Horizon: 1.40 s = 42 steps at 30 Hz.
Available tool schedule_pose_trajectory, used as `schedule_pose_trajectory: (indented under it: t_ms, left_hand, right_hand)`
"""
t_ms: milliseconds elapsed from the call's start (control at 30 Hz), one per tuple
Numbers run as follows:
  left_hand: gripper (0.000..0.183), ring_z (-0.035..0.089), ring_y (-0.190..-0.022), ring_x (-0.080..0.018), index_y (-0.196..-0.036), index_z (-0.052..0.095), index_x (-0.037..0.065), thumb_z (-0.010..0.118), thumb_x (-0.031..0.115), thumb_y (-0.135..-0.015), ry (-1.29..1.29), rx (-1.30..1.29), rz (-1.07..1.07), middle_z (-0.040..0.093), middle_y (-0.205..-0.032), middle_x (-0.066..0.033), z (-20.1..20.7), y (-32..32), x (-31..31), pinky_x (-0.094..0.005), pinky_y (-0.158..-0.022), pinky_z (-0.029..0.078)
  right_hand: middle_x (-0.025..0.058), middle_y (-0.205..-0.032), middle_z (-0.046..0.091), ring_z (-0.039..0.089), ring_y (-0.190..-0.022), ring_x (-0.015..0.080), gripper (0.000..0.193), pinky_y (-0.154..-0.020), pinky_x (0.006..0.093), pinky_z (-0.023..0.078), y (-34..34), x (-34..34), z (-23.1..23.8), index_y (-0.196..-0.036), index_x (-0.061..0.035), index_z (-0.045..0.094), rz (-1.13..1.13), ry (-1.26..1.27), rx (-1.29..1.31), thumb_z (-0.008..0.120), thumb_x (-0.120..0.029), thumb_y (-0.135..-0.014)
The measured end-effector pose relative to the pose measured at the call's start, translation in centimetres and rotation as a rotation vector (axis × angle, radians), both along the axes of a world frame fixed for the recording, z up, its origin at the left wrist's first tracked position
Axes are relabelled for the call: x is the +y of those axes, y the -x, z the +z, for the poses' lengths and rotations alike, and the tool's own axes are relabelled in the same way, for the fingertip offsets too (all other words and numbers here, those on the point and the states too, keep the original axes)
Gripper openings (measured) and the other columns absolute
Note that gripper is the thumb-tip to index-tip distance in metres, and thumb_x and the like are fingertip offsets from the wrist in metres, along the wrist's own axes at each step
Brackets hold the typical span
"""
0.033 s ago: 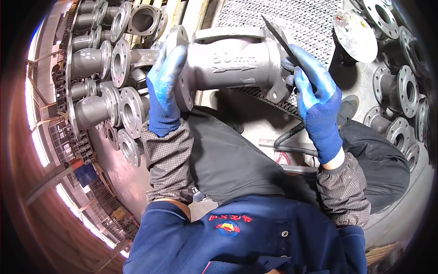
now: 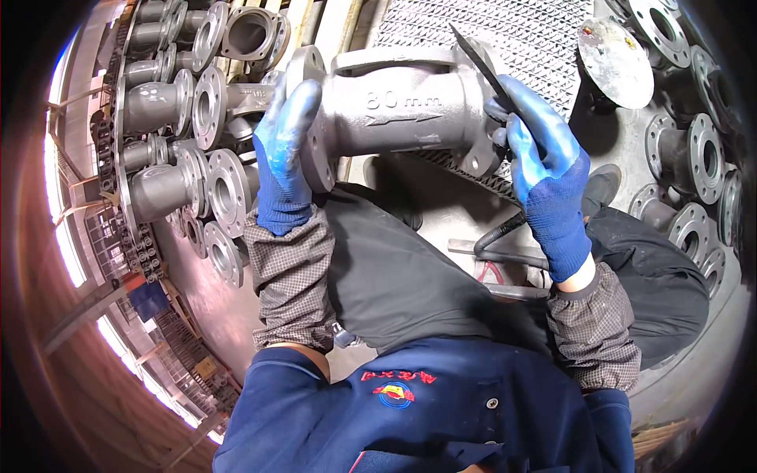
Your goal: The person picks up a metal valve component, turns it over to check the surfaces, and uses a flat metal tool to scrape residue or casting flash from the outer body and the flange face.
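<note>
A grey cast-metal valve body (image 2: 394, 110) with a flange at each end lies level in front of me, a raised arrow on its side. My left hand (image 2: 289, 142), in a blue coated glove, is closed on the left flange, its thumb along the near face. My right hand (image 2: 547, 150), gloved the same way, is at the right flange with its fingertips against the metal. In it is a thin, dark, tapered tool like a flat file (image 2: 482, 65), slanting up to the left past the flange. The tool's lower end is hidden by the hand.
Several similar flanged castings (image 2: 158, 185) are stacked at left, and more flanged castings (image 2: 704, 158) stand at right. Beyond the valve body lies a metal mesh sheet (image 2: 481, 22). A round pale plate (image 2: 615, 63) stands at far right. A black hose (image 2: 501, 233) lies near my legs.
</note>
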<state>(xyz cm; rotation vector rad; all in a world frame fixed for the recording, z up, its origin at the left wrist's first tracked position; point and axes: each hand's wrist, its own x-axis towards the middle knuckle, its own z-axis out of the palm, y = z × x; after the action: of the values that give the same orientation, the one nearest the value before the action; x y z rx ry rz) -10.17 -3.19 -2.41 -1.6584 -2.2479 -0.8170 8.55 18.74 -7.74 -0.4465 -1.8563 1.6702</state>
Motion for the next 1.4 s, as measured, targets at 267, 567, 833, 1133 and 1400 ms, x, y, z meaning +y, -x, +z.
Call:
schedule_pose_trajectory:
  t_ms: [267, 567, 833, 1133, 1400]
  left_hand:
    - [0.036, 0.057, -0.113, -0.0326, -0.126, 0.052, -0.001, 0.051, 0.005, -0.09, -0.041, -0.305, 0.171, 0.057, -0.123, -0.021, -1.5, -0.4, -2.5, -0.0405, -0.096, 0.046]
    - [0.038, 0.058, -0.111, -0.0348, -0.125, 0.056, 0.006, 0.056, 0.003, -0.088, -0.067, -0.26, 0.191, 0.056, -0.124, -0.0209, -1.4, -1.2, -2.4, -0.039, -0.097, 0.046]
    - [0.036, 0.052, -0.12, -0.034, -0.127, 0.056, 0.007, 0.049, 0.007, -0.091, -0.059, -0.509, 0.331, 0.053, -0.13, -0.0204, 0.5, -3.0, -0.6, -0.0395, -0.104, 0.039]
    - [0.038, 0.053, -0.119, -0.0353, -0.125, 0.058, 0.006, 0.052, 0.004, -0.087, 0.009, -0.104, 0.202, 0.057, -0.124, -0.0203, 0.1, -2.2, -0.7, -0.0378, -0.103, 0.04]
    - [0.034, 0.053, -0.119, -0.0326, -0.124, 0.059, 0.006, 0.05, 0.006, -0.091, -0.011, -0.198, 0.202, 0.058, -0.122, -0.0176, 0.4, -2.4, -0.5, -0.0366, -0.105, 0.038]
  right_hand:
    - [0.0081, -0.096, 0.067, 0.059, -0.072, 0.0103, 0.037, -0.067, 0.0226, 0.048, 1.3, -0.7, 0.7, -0.121, -0.0027, 0.059, 0.036, 0.06, 0.027, 0.052, 0.004, -0.086]
    - [0.0127, -0.098, 0.067, 0.063, -0.085, 0.02, 0.034, -0.076, 0.0278, 0.05, 0.8, 0.3, 2.2, -0.114, -0.001, 0.063, 0.039, -0.196, -0.016, 0.053, 0.007, -0.082]
    - [0.0169, -0.109, 0.064, 0.063, -0.097, 0.0303, 0.043, -0.083, 0.0353, 0.049, -2.0, -0.4, 3.5, -0.113, -0.0051, 0.065, 0.041, -0.623, -0.241, 0.057, 0.008, -0.073]
    - [0.0186, -0.109, 0.063, 0.062, -0.096, 0.032, 0.052, -0.083, 0.0365, 0.049, -2.1, -0.6, 3.7, -0.116, -0.0109, 0.065, 0.088, -0.688, -0.435, 0.056, 0.011, -0.07]
    - [0.0195, -0.11, 0.062, 0.061, -0.096, 0.0332, 0.052, -0.083, 0.037, 0.048, -1.8, -0.7, 4.0, -0.117, -0.011, 0.064, 0.093, -0.73, -0.427, 0.06, 0.01, -0.07]
